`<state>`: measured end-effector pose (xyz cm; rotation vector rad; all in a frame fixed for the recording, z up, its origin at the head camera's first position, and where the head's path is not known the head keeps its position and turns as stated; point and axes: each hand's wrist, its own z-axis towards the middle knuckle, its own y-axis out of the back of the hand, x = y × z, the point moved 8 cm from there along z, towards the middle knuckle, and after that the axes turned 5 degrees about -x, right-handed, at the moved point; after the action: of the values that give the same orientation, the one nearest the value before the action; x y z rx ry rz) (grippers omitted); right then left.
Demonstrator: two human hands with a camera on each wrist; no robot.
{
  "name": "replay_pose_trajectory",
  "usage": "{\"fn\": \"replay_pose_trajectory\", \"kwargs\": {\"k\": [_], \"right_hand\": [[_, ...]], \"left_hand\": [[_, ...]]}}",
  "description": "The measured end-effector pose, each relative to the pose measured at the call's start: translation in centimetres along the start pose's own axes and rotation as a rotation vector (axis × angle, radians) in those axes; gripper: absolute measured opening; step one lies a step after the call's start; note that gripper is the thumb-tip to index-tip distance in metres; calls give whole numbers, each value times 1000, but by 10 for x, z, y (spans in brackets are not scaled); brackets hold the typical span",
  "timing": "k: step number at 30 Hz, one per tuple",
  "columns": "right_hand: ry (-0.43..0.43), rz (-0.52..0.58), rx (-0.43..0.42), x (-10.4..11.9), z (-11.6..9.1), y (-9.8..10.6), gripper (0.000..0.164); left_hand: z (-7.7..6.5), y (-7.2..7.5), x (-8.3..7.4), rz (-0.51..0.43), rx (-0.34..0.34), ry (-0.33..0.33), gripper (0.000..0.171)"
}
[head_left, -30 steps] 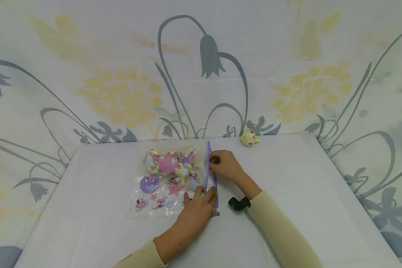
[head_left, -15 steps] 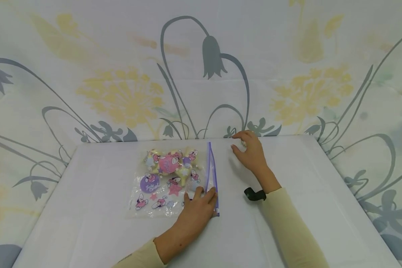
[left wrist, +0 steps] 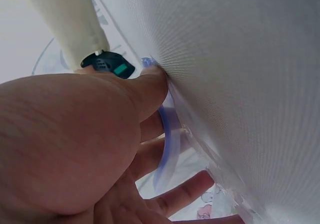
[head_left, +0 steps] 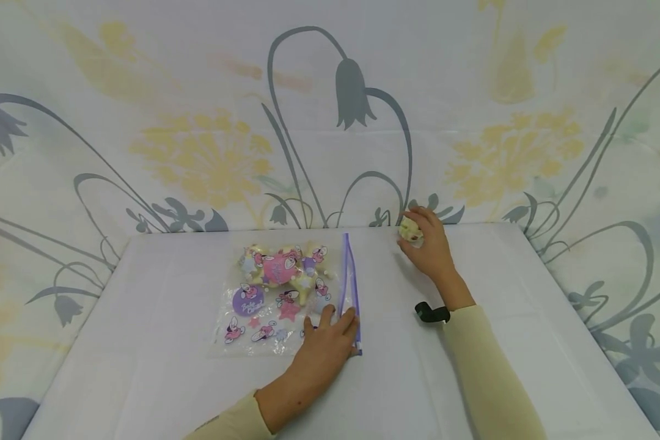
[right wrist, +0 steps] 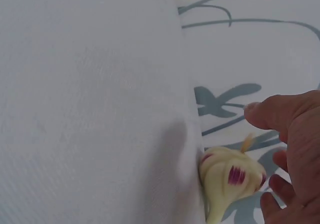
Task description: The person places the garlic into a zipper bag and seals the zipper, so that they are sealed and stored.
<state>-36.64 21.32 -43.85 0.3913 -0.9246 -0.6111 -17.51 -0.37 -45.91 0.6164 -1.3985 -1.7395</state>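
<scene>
A clear zip bag (head_left: 277,330) with pink and purple printed figures lies flat on the table, holding several cream garlic bulbs (head_left: 302,287). Across its purple zip end rests my left hand (head_left: 321,348), fingers spread; in the left wrist view the thumb (left wrist: 150,87) presses near the end of the purple zip strip (left wrist: 170,139). At the back edge of the table, my right hand (head_left: 431,247) reaches around a loose garlic bulb (head_left: 410,230). In the right wrist view this garlic bulb (right wrist: 232,176) shows purple patches, and the thumb (right wrist: 265,112) stands apart from it.
A white cloth covers the table (head_left: 159,379). Behind it rises a cloth wall (head_left: 308,122) with a floral print, also along both sides. A dark wrist camera (head_left: 432,312) sits on the right wrist.
My right hand has left the bag's zip edge and moved right and back to the loose garlic bulb. The left hand has stayed on the bag.
</scene>
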Motion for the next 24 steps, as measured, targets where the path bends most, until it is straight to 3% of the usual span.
{"fn": "replay_pose_trajectory", "kwargs": {"k": [12,24], "right_hand": [[-82,-41,124,-31,-4,-7,66],[-25,-38,47,-30,-6,0,54]], "left_hand": [[1,-2,1,-52,56,19,54],[2,-5,3,-82,93,32,54]]}}
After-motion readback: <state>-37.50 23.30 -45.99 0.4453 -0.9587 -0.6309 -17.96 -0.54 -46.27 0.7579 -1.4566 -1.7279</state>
